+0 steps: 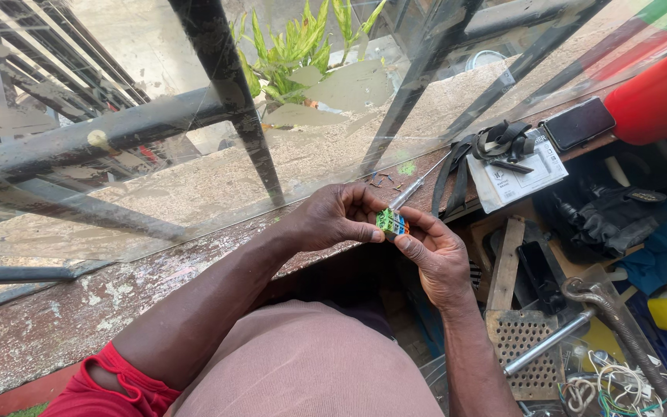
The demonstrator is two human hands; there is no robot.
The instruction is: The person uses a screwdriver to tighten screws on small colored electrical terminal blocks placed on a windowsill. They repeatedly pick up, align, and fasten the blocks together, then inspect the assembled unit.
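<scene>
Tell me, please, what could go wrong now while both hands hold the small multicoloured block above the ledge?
1. The small green, orange and blue plastic block is pinched only by fingertips of the left hand and right hand; it might slip and fall among the cluttered tools below.
2. The tiny loose screws lie on the worn wooden ledge beside the thin screwdriver; a wrist could probably brush them off.

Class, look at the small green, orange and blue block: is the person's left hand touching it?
Touching. The head view shows the left hand with thumb and fingertips pressed on the small multicoloured block, no gap visible; the right hand pinches it from the other side.
</scene>
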